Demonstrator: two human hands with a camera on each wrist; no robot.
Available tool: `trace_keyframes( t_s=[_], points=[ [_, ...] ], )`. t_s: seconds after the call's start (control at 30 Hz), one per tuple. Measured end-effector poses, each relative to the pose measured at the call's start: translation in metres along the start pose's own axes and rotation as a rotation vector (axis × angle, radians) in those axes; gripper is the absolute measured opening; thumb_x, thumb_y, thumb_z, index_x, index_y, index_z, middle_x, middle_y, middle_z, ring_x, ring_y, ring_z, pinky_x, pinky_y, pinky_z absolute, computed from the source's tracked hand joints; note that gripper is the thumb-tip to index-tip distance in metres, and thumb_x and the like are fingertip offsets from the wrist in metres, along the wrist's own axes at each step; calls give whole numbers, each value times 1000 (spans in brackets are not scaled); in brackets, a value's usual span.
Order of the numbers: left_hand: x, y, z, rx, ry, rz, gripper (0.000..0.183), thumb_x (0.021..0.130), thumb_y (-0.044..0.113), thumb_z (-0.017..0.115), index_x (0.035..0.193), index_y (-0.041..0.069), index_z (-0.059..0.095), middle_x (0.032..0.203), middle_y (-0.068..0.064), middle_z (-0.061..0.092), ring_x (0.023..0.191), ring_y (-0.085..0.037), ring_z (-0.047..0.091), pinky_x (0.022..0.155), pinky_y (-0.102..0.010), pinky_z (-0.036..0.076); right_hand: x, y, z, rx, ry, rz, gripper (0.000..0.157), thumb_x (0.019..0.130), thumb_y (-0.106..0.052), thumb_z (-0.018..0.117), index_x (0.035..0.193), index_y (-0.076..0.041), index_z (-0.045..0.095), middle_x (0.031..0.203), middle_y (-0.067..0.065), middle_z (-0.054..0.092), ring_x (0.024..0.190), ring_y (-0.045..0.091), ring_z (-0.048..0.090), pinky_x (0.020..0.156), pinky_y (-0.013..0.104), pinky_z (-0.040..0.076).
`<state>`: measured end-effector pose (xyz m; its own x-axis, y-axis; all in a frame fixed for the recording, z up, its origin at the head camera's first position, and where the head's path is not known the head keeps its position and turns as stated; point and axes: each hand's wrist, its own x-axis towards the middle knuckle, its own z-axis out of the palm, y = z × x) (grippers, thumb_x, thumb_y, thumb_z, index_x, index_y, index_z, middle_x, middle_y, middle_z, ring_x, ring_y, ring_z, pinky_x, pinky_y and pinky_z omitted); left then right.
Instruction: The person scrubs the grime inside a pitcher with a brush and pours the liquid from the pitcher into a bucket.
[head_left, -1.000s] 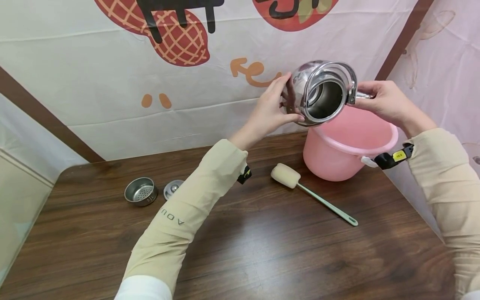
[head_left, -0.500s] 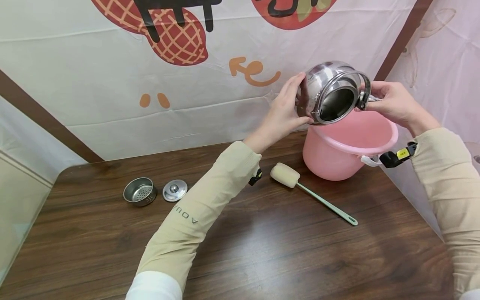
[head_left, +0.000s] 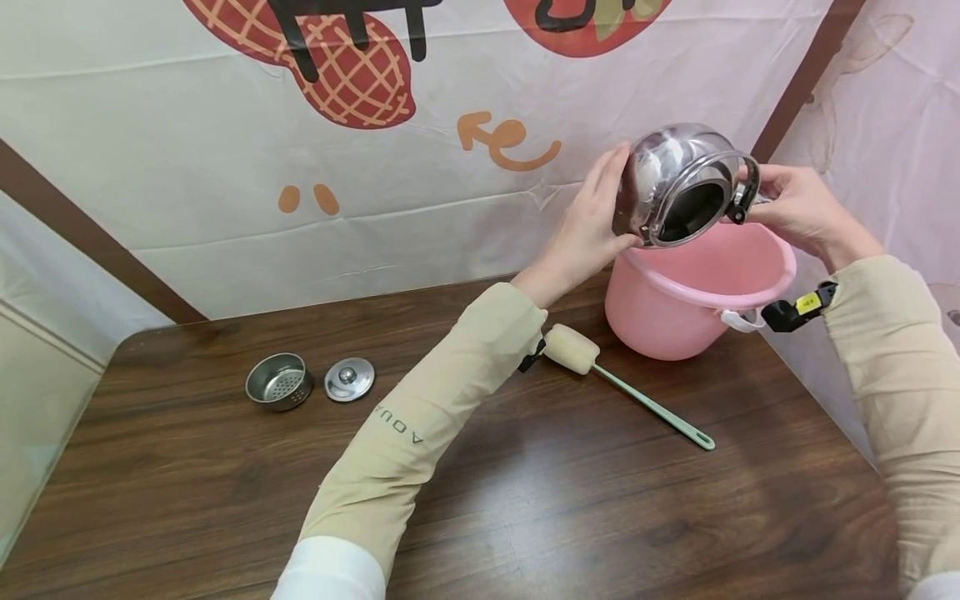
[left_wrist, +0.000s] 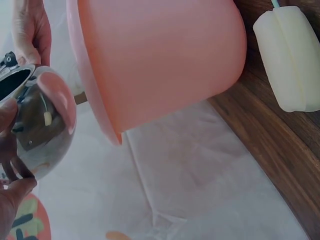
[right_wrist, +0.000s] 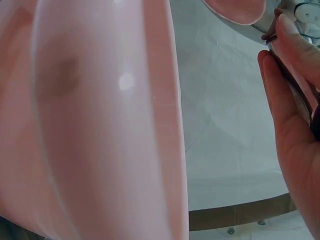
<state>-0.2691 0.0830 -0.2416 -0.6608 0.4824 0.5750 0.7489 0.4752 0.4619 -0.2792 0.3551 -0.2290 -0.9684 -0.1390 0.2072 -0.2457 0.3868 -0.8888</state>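
A shiny steel teapot hangs tilted above the back left of the pink bucket, its lidless mouth facing down toward the camera. My left hand grips its body from the left, thumb near the rim and fingers up along the base side. From the right, my right hand pinches the short spout, which is partly covered by the fingers. In the left wrist view the polished body reflects the bucket and brush.
A sponge brush with a pale green handle lies before the bucket on the wooden table. Farther left sit a perforated steel strainer cup and a small knobbed lid. A printed cloth hangs behind the table.
The teapot has moved right, over the bucket, and its mouth has tipped further down. Both hands went with it, the left one most. The lid has come fully into view from behind the left sleeve.
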Motion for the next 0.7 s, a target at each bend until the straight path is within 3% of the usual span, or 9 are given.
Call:
trace_keyframes(
  t_s=[0.27,0.43,0.53,0.7],
  points=[
    [0,1,7,-13,30,34,85,72,4,75,140,-2,24,144,-15,23,131,-18,28,101,-13,24,1,6,-3,87,-4,-24,38,71,16,65,90,-17,69,81,-11,65,81,1,55,72,9,41],
    [0,1,11,4,44,58,84,71,3,75,139,-2,26,143,-15,26,130,-21,31,103,-14,20,1,10,-5,180,-5,-45,48,70,21,62,97,-18,69,84,-7,67,77,2,58,67,9,45],
    [0,2,13,16,40,58,84,72,4,75,139,-1,25,143,-14,26,130,-20,29,104,-12,15,-1,11,-4,255,-1,-48,48,70,23,60,96,-16,69,82,-5,68,73,3,59,63,10,46],
    [1,3,16,19,81,112,82,69,0,75,137,-3,29,140,-16,29,129,-22,31,105,-14,15,-3,12,-2,375,3,-67,46,70,27,56,96,-10,68,79,0,68,68,5,59,59,13,47]
  ],
)
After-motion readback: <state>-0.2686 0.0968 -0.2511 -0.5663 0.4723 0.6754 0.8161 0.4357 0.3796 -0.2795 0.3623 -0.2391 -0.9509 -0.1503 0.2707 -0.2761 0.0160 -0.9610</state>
